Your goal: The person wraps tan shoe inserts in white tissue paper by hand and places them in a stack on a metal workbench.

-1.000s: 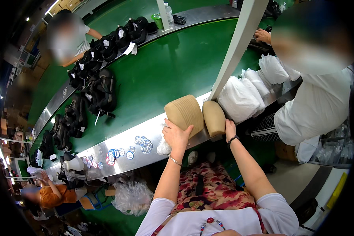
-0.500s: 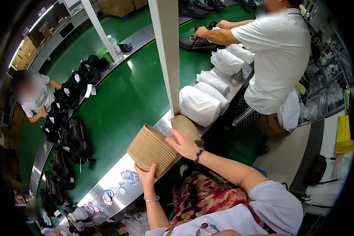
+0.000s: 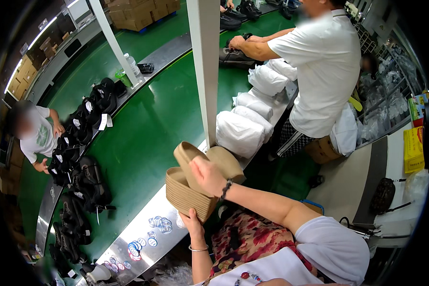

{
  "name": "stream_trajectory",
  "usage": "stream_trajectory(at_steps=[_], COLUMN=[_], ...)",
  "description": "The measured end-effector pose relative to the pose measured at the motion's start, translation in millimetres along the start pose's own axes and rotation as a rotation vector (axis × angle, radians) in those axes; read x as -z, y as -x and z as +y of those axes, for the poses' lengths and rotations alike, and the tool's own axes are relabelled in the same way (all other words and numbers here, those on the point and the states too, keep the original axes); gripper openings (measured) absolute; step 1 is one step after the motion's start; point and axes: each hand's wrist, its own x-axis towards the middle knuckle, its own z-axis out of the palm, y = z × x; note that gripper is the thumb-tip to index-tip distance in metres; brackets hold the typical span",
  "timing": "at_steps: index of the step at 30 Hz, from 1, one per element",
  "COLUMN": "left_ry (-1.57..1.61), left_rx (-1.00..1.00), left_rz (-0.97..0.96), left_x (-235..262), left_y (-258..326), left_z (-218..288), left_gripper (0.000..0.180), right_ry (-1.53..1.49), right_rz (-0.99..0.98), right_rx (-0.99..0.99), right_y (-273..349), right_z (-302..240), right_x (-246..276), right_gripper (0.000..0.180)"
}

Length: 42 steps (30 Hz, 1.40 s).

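Observation:
A stack of tan shoe insoles (image 3: 188,196) rests in my left hand (image 3: 194,225), its fingers closed round the lower edge, over the metal ledge. My right hand (image 3: 209,177) is closed on a tan insole (image 3: 185,153) raised at an angle above that stack; whether it is a single one I cannot tell. Behind my right hand, another tan pile of insoles (image 3: 229,163) lies on the ledge beside the white post. Round stickers (image 3: 161,224), blue-and-white and some red, are spread on the ledge left of my left hand.
A white post (image 3: 204,71) rises from the ledge. White wrapped bundles (image 3: 240,133) line it toward a co-worker (image 3: 324,71) handling a dark shoe (image 3: 236,56). Across the green surface (image 3: 133,133), black shoes (image 3: 93,176) stand in rows near another person (image 3: 38,131).
My right hand has closed and lifted an insole up and left from the stack. The left hand and stack have shifted slightly right and down in view.

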Motion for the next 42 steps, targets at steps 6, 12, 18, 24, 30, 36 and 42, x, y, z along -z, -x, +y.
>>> stream_trajectory(at_steps=[6, 12, 18, 24, 30, 36, 42], left_ry=[-0.204, -0.373, -0.652, -0.846, -0.928, -0.245, 0.165], left_rx=[-0.016, -0.055, -0.111, -0.206, -0.416, 0.098, 0.156], left_rz=[-0.023, 0.009, -0.081, -0.149, -0.126, -0.716, -0.5], left_x=[-1.9, 12.4, -6.6, -8.2, -40.6, -89.1, -86.9], left_y=[-15.0, -54.9, -90.7, -99.6, -51.5, -14.3, -7.9], left_z=[10.8, 1.3, -17.3, -26.5, 39.8, 57.6, 49.0], left_gripper=[0.072, 0.072, 0.083, 0.083, 0.072, 0.085, 0.07], right_ry=[-0.002, 0.118, -0.361, -0.636, -0.407, -0.311, -0.379], right_rz=[-0.029, 0.3, 0.147, 0.117, 0.009, -0.355, -0.498], right_rx=[0.022, 0.012, -0.297, -0.45, -0.401, -0.266, -0.138], right_y=[4.1, 7.1, 25.1, 34.5, 50.9, 55.6, 55.3], right_z=[8.2, 5.6, 28.1, 41.2, 40.3, 13.3, 16.5], right_x=[7.4, 33.9, 58.1, 71.4, 71.0, 61.6, 56.0], right_gripper=[0.017, 0.016, 0.024, 0.024, 0.017, 0.016, 0.015])
